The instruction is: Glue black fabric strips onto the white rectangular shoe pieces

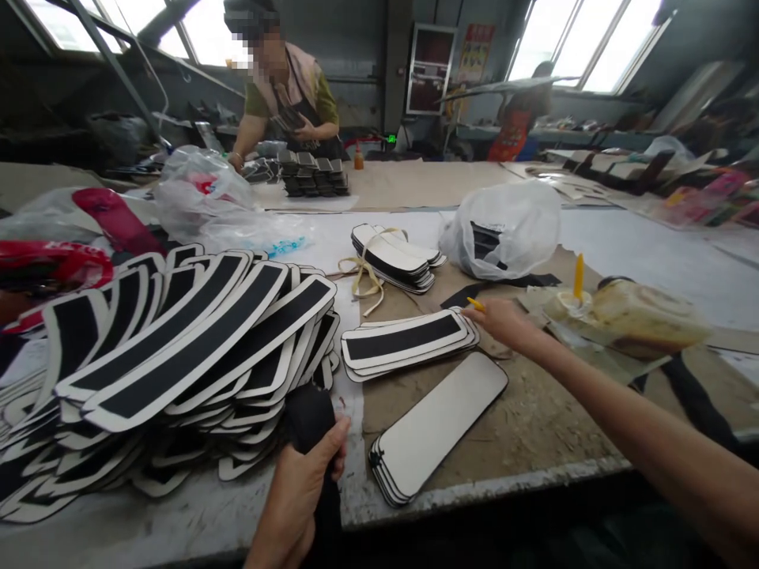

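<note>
My left hand (302, 490) is closed around a black fabric strip (311, 415) that hangs down past the table's front edge. My right hand (495, 320) reaches out, its fingers closed on a small yellow stick (476, 304), perhaps a brush handle; its lower part is hidden. Just left of those fingers lies a short pile of white curved panels with black centres (406, 338). Nearer me is a stack of plain white panels (442, 427) with dark edges. A large heap of curved panels with black strips (190, 340) spreads out beside my left hand.
A glue-stained plastic container (640, 316) with a yellow spout (579, 276) stands at right. Farther back are a tied panel bundle (394, 257) and a white plastic bag (504, 229). Across the table a co-worker (290, 95) handles dark pieces near a dark stack (314, 174).
</note>
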Demonstrator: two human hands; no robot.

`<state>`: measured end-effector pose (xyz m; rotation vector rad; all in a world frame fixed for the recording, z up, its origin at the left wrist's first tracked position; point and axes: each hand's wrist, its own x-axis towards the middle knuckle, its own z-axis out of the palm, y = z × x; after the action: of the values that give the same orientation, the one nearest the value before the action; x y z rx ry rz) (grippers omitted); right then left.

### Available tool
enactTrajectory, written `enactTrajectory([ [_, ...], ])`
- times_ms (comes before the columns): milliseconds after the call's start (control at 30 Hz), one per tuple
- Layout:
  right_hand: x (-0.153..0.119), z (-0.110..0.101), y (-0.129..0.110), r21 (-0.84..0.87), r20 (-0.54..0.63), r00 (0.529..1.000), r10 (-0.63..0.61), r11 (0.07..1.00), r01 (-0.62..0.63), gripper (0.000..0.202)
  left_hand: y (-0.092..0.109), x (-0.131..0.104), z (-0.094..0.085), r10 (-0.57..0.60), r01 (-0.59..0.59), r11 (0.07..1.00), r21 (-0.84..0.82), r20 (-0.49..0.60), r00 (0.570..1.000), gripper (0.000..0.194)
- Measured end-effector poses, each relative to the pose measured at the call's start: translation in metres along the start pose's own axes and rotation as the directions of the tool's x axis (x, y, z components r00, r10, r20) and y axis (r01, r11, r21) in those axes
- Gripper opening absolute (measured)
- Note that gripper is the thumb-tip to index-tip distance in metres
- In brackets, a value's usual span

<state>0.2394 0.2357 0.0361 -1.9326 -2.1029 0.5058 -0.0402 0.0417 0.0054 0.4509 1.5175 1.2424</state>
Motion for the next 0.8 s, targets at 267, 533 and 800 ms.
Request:
enactTrajectory([
  [267, -0.061, -0.018, 0.014, -0.138, -0.115, 0.992, -0.053, 0.99, 0.037, 0.034, -0.032, -0.027, 0.001, 0.011, -0.003, 0.989, 0.147, -0.059, 0.998, 0.036],
  [533, -0.155, -0.013, -0.031, 0.345, -0.247, 0.968, -0.053, 0.928, 0.138, 0.047, -0.05, -0.032, 0.013, 0.109, -0.1, 0.914, 0.393, -0.001, 0.994, 0.036],
  [800, -0.176, 0.039, -0.05, 0.795, -0.13, 0.991, 0.036, 0.601, 0.082, 0.037, -0.058, -0.028, 0.015, 0.163, -0.157, 0.88, 0.449, 0.024, 0.986, 0.041],
])
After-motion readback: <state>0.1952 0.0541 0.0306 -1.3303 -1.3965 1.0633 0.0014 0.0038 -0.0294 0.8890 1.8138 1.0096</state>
